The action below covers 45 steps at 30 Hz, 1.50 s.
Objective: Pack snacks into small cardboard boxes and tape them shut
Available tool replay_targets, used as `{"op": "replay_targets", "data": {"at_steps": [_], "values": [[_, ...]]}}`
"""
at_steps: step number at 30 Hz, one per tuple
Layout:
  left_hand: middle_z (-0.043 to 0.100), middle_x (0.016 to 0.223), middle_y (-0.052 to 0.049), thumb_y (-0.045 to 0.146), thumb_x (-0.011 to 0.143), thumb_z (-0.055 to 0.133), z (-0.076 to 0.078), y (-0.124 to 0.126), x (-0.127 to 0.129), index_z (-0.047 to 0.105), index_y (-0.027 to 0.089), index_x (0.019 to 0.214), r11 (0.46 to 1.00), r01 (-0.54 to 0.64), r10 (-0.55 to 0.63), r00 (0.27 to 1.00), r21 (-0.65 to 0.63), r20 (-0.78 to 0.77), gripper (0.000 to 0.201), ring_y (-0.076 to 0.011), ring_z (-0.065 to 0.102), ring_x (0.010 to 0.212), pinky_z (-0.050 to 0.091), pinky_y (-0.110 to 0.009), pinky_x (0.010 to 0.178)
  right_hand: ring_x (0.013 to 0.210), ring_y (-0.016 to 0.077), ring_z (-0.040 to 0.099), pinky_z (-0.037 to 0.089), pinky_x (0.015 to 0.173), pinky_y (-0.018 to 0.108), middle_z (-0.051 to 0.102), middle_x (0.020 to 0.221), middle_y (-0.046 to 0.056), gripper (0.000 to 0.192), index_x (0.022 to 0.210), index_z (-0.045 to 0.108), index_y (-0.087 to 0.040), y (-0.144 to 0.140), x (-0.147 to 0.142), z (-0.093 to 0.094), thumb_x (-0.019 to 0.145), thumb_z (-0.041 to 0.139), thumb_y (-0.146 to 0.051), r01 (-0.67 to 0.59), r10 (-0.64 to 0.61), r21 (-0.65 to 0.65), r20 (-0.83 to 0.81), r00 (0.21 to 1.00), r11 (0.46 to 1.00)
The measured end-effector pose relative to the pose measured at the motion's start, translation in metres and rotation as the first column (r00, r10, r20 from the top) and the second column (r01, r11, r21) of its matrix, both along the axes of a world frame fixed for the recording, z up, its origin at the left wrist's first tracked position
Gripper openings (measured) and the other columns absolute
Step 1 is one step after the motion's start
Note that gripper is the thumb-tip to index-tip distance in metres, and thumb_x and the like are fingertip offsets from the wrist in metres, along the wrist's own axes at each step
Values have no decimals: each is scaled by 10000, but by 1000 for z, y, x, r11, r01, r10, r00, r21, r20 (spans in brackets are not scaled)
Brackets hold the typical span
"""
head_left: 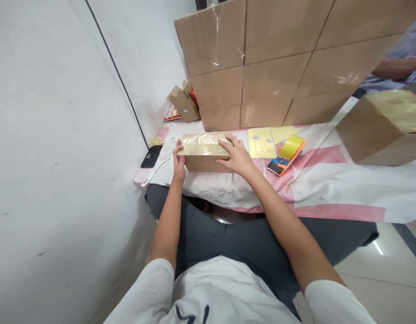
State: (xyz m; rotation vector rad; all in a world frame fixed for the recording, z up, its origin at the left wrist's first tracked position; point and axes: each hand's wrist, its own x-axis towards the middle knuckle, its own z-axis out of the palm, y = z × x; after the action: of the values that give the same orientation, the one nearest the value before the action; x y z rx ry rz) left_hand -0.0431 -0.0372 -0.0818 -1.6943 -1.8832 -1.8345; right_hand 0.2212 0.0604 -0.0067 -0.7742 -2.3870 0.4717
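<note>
A small brown cardboard box (pixel 203 155), its top sealed with clear tape, lies on a table covered with a pink and white cloth (pixel 329 180). My left hand (pixel 178 163) grips the box's left end. My right hand (pixel 235 155) rests flat on the top right part of the box, fingers spread over the tape. Just right of the box lie a yellow sheet with holes (pixel 260 143) and an orange tape dispenser with a yellowish roll (pixel 289 153).
A wall of stacked cardboard boxes (pixel 272 58) stands behind. A larger box (pixel 383 126) sits at the right, with another person's arm (pixel 395 67) beyond it. A white slotted utensil (pixel 162 159) and a dark device (pixel 150 157) lie at the left edge, by the white wall.
</note>
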Motion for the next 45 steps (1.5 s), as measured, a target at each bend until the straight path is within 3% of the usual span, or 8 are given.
{"op": "replay_targets", "data": {"at_steps": [10, 14, 19, 26, 31, 34, 39, 45], "values": [[449, 1589, -138, 600, 1037, 282, 5, -1, 9, 517, 257, 1305, 986, 12, -15, 1000, 165, 18, 494, -267, 398, 1497, 332, -514, 1207, 1333, 413, 433, 432, 1077, 572, 376, 1564, 142, 769, 1513, 509, -252, 2, 0, -4, 815, 763, -450, -11, 11, 5, -16, 1000, 1000], [628, 1424, -110, 537, 1009, 419, 39, -8, 0, 639, 243, 1247, 998, -47, 54, 966, 32, -253, 438, -307, 484, 1420, 322, -536, 1204, 1350, 405, 435, 432, 1097, 546, 382, 1555, 162, 766, 1507, 514, -222, 0, 1, -2, 821, 767, -452, -1, 1, 15, -16, 1000, 1000], [657, 1411, -33, 473, 1004, 473, 72, -5, -18, 708, 294, 1261, 970, 50, -151, 893, -240, -425, 392, -299, 473, 1439, 238, -564, 1251, 1355, 428, 418, 404, 1115, 582, 364, 1557, 162, 753, 1509, 506, -233, 0, 0, -4, 842, 735, -499, 7, -7, 10, -7, 1000, 1000], [562, 1514, -95, 625, 969, 489, 27, 15, -9, 676, 256, 1230, 999, 32, -28, 997, 42, -76, 489, -278, 499, 1429, 390, -506, 1200, 1398, 418, 377, 373, 1149, 577, 328, 1582, 140, 788, 1542, 451, -259, 3, -1, -9, 851, 717, -528, -3, 2, -26, -29, 1000, 1000], [501, 1567, -96, 624, 1007, 358, 5, 27, 1, 556, 277, 1384, 990, -76, 78, 997, 117, -7, 550, -263, 451, 1468, 390, -499, 1198, 1534, 411, 187, 302, 1177, 621, 85, 1677, 184, 1292, 1645, -108, -269, 19, -2, -32, 761, 714, -727, -31, 0, -158, -190, 982, 987], [484, 1582, -70, 611, 1010, 355, 4, 26, 0, 536, 307, 1413, 992, -36, 36, 999, 120, 7, 537, -263, 425, 1485, 378, -496, 1207, 1536, 383, 212, 289, 1197, 583, 171, 1640, 229, 1417, 1601, -257, -220, 29, -3, -43, 724, 706, -779, -132, 77, -243, -225, 971, 961], [472, 1586, -88, 669, 989, 393, -7, 17, -1, 491, 311, 1457, 992, 3, -13, 997, 128, 82, 598, -285, 419, 1488, 355, -488, 1224, 1468, 392, 321, 293, 1200, 579, 318, 1544, 221, 1413, 1622, -166, -196, 28, 2, -42, 693, 740, -754, -118, 83, -184, -189, 979, 976], [539, 1485, -217, 865, 843, 429, -31, 14, 1, 429, 189, 1516, 994, 88, -98, 977, 61, 190, 954, -360, 528, 1391, 458, -478, 1137, 1339, 385, 438, 424, 1103, 558, 408, 1406, 182, 1103, 1551, 221, -238, 14, 23, -29, 693, 741, -696, -12, 5, -49, -159, 987, 999]]}}
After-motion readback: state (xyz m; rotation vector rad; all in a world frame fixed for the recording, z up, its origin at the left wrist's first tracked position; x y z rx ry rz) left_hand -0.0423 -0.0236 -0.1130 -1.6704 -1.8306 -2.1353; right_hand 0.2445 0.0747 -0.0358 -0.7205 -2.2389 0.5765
